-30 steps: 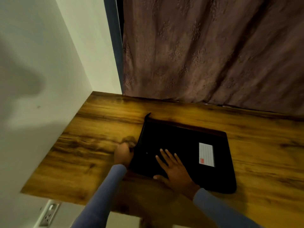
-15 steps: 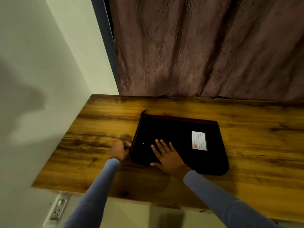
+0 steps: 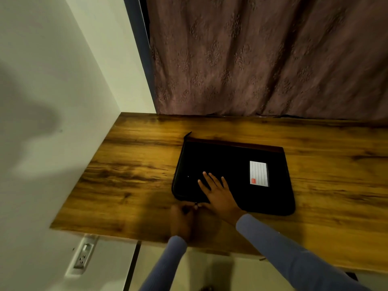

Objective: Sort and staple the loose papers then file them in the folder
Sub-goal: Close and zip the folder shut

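Item: black zip folder [image 3: 231, 175], lying flat on the wooden desk [image 3: 130, 175], left of the desk's middle, its long sides running left to right. A white lined label [image 3: 258, 173] with a small red mark sits on the right half of its cover. A dark red strip runs along the far edge; a short tab or zip tail sticks up at the far left corner.

Right hand [image 3: 218, 195]: released, fingers straight and spread, palm pressing flat on the near left part of the cover.

Left hand [image 3: 182, 217]: at the near left corner of the folder, fingertips drawn together at the edge, apparently pinching the zip pull. The hand is blurred and in shadow, so the pinch is a judgement.

Risks, as judged:
- The pull may slip from the pinch, since it is small and sits at the rounded corner where a zip tends to bind.
- The folder may slide or twist on the smooth wood if the pressing hand eases off.
- Papers inside could snag in the zip teeth.

Not determinable: no loose papers or stapler are in view; whether papers are already inside the folder cannot be told. The zip teeth and how far the zip is closed are lost against the black fabric. The desk's right end is cut off.

Surroundings: patterned curtain [image 3: 262, 59] behind the desk; white wall [image 3: 52, 101] at left; power socket [image 3: 83, 257] below the near left desk corner.
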A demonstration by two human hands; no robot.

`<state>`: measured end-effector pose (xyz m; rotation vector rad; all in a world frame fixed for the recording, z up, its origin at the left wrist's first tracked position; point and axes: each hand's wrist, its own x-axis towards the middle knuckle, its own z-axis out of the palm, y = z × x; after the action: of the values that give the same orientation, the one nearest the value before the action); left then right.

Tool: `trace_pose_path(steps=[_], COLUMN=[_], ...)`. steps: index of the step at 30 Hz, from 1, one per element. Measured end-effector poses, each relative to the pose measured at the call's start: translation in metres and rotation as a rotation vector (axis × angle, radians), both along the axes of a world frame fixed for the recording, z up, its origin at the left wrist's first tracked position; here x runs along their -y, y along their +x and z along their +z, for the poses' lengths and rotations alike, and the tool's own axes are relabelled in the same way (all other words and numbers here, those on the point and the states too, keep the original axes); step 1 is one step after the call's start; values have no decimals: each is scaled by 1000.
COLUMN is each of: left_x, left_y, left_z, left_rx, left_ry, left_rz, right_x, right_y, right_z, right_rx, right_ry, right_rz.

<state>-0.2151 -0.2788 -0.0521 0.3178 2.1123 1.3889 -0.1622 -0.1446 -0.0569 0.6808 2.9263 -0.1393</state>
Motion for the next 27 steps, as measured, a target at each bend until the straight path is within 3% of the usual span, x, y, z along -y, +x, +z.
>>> trace_pose_path(steps=[4,9,12,15,17,19,21,24,27], left_x=[4,7,9,2,-7,-14,-15,-11,-13], left_y=[-9,-29,-51,-73,-83,-88,-87,-86,-85], left_z=[4,10,12,0,-13,-19,-17,-25,-27], left_rx=[-9,-119,-383,-917,-1165,-1202,-1163,-1267,-1243], left_ry=[86,21,-153,-306,-321,-364,-438,-450,-413], left_rz=[-22,-125,-391,-675,-840,-961,-1039,-1013,-994], right_x=[17,30,33,41,46,47,47,41,29], right_y=[1,1,2,2,2,4,8,15,44], right_z=[-3,-8,-10,-5,5,8,6,8,8], right_rx=[-156,-265,-322,-324,-305,-347,-366,-366,-310], right_ry=[21,12,-9,-21,-66,-66,-198,-316,-299], right_rz=[111,132,56,-13,-96,-198,-276,-362,-407])
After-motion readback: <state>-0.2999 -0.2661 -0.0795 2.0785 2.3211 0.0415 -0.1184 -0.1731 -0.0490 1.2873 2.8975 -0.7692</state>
